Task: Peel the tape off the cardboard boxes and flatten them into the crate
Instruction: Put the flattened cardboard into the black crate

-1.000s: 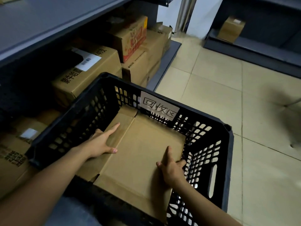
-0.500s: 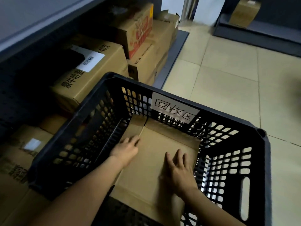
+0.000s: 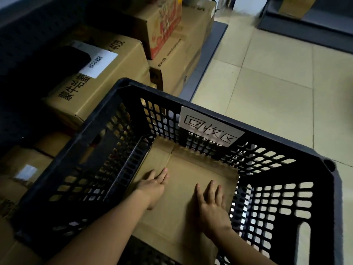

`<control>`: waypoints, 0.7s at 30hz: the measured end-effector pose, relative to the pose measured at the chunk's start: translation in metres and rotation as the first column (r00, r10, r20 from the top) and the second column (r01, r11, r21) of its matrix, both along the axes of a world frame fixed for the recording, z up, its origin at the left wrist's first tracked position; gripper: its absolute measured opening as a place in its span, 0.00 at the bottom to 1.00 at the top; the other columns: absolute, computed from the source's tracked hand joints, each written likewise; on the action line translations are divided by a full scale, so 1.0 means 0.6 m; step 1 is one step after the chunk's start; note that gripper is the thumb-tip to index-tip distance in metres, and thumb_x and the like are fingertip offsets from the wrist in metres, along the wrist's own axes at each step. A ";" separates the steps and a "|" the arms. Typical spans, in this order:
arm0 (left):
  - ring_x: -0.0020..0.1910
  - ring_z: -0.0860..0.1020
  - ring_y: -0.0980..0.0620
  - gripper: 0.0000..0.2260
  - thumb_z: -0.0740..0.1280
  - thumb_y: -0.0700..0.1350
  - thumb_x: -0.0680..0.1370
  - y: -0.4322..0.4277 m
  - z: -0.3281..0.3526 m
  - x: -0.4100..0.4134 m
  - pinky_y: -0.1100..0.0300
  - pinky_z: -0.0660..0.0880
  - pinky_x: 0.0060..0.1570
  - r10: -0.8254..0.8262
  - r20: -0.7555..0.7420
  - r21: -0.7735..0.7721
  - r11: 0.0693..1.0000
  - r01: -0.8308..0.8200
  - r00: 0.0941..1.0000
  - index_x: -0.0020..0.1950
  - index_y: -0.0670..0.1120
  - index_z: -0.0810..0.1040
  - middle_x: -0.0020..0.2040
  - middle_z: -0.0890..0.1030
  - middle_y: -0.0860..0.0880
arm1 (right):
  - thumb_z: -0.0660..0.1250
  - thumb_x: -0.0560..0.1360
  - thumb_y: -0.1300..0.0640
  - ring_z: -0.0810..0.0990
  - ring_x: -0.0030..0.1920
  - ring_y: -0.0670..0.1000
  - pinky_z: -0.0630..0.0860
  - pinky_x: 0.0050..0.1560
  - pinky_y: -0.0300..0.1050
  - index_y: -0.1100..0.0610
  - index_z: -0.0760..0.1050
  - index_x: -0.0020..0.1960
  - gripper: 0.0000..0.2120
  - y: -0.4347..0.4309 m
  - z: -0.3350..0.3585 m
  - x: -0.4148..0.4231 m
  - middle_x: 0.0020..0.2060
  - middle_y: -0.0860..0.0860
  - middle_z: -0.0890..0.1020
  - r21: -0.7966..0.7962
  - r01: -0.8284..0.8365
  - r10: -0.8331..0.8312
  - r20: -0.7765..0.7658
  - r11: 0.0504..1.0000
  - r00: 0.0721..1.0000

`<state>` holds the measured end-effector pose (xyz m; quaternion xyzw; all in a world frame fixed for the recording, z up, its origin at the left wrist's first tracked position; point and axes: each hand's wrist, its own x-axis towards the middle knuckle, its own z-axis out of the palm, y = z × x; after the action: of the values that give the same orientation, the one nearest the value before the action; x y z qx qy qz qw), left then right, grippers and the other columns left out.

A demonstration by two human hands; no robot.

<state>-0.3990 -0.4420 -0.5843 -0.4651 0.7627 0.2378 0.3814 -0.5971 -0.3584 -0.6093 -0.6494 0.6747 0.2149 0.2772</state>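
A black perforated plastic crate (image 3: 219, 119) fills the lower middle, with a hand-written paper label (image 3: 211, 129) on its far wall. A flattened brown cardboard box (image 3: 191, 169) lies on the crate's floor. My left hand (image 3: 154, 185) presses flat on its left part, fingers straight. My right hand (image 3: 210, 205) presses flat on its right part, fingers spread. Both forearms reach down into the crate from the near side.
Sealed cardboard boxes (image 3: 99, 81) are stacked on the lower shelf at the left, right beside the crate, one with a barcode label (image 3: 99, 64). More boxes (image 3: 172, 44) stand behind. Beige floor tiles (image 3: 267, 83) spread to the right; another shelf base (image 3: 305, 22) sits far right.
The flattened box has gone from tilted near the crate's rim down to its floor. Both hands followed it down, and they now press flat on it.
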 end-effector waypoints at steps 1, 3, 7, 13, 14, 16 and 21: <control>0.80 0.41 0.41 0.46 0.69 0.37 0.77 -0.001 0.009 0.001 0.42 0.63 0.73 0.024 -0.033 -0.001 1.000 -0.024 0.999 0.81 0.46 0.38 0.79 0.31 0.52 | 0.58 0.82 0.52 0.30 0.74 0.71 0.41 0.76 0.64 0.51 0.32 0.80 0.40 0.000 0.004 -0.001 0.71 0.65 0.25 -0.002 -0.006 0.006 -0.005 1.000 1.000; 0.80 0.43 0.42 0.40 0.65 0.37 0.79 -0.004 0.026 0.001 0.43 0.62 0.74 0.072 -0.090 -0.007 0.997 -0.073 0.993 0.82 0.48 0.43 0.81 0.35 0.54 | 0.59 0.81 0.49 0.32 0.75 0.71 0.43 0.76 0.63 0.51 0.33 0.80 0.41 -0.003 0.017 0.001 0.75 0.66 0.29 0.004 -0.012 0.012 -0.008 1.000 1.000; 0.80 0.50 0.45 0.30 0.63 0.44 0.81 -0.006 0.077 -0.007 0.47 0.60 0.74 0.107 -0.155 -0.090 0.988 -0.121 0.982 0.81 0.49 0.54 0.82 0.47 0.50 | 0.57 0.81 0.41 0.49 0.77 0.69 0.58 0.74 0.60 0.53 0.49 0.80 0.33 -0.018 0.065 0.002 0.78 0.65 0.49 -0.065 0.029 -0.028 0.020 0.997 0.999; 0.67 0.73 0.46 0.18 0.60 0.51 0.82 0.012 0.198 0.001 0.51 0.72 0.62 0.130 -0.255 -0.359 0.908 -0.218 0.958 0.72 0.50 0.71 0.70 0.74 0.47 | 0.57 0.82 0.43 0.75 0.63 0.58 0.74 0.58 0.51 0.52 0.71 0.67 0.19 -0.050 0.165 -0.011 0.62 0.54 0.76 -0.338 0.035 -0.017 0.057 0.941 0.998; 0.67 0.74 0.47 0.18 0.60 0.51 0.83 0.020 0.223 0.006 0.52 0.73 0.61 0.145 -0.290 -0.397 0.881 -0.257 0.946 0.73 0.51 0.71 0.69 0.75 0.48 | 0.54 0.81 0.39 0.76 0.62 0.58 0.75 0.56 0.50 0.51 0.72 0.66 0.22 -0.053 0.192 -0.009 0.61 0.54 0.77 -0.372 0.047 -0.016 0.086 0.927 0.996; 0.66 0.75 0.49 0.19 0.58 0.52 0.84 0.045 0.275 0.016 0.52 0.75 0.60 0.160 -0.370 -0.484 0.808 -0.337 0.915 0.74 0.52 0.70 0.69 0.75 0.50 | 0.51 0.81 0.35 0.78 0.60 0.57 0.76 0.54 0.50 0.51 0.72 0.66 0.26 -0.055 0.251 -0.001 0.59 0.53 0.78 -0.446 0.065 0.003 0.151 0.893 0.989; 0.65 0.75 0.53 0.19 0.57 0.56 0.84 0.132 0.398 0.051 0.55 0.76 0.56 0.124 -0.515 -0.676 0.549 -0.491 0.848 0.74 0.53 0.71 0.68 0.76 0.54 | 0.49 0.79 0.33 0.80 0.57 0.58 0.77 0.53 0.51 0.50 0.74 0.67 0.28 -0.036 0.393 0.037 0.58 0.53 0.80 -0.667 0.055 0.166 0.264 0.743 0.950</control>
<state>-0.3684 -0.3627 -0.3456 -0.6528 0.7525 0.0339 -0.0802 -0.5748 -0.3802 -0.3734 -0.7505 0.6354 -0.1353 0.1213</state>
